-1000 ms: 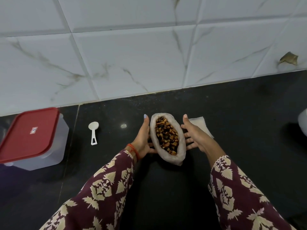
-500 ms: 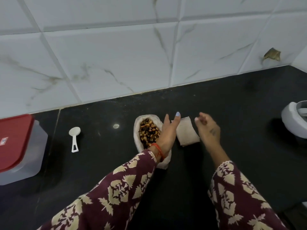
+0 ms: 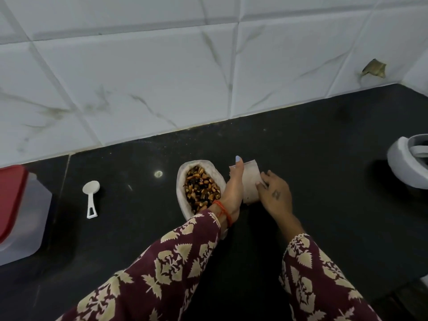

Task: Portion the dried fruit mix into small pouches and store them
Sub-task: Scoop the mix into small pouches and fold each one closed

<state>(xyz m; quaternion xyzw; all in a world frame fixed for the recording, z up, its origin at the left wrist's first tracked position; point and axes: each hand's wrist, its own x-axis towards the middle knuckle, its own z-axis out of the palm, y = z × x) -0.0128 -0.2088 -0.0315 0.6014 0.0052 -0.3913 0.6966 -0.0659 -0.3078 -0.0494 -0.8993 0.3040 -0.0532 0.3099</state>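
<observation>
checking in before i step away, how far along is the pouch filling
Barely begun. Done: the big bag of dried fruit mix stands open on the counter. In hand: both hands, left hand and right hand, hold one small empty pouch. Left: the white scoop lies untouched, no filled pouches show, and the red-lidded container is closed.

Black speckled stone countertop [image 3: 301,144], white grey-veined marble wall tiles [image 3: 139,72], maroon sleeves with cream leaf print [image 3: 176,262], red-lidded translucent plastic box [image 3: 14,200], white plastic scoop [image 3: 91,195], white open bag [image 3: 216,170] of brown-orange dried fruit mix [image 3: 201,190], pale translucent small pouch [image 3: 250,181], orange-red wrist thread [image 3: 224,210], light-blue thumbnail polish [image 3: 237,159]
</observation>
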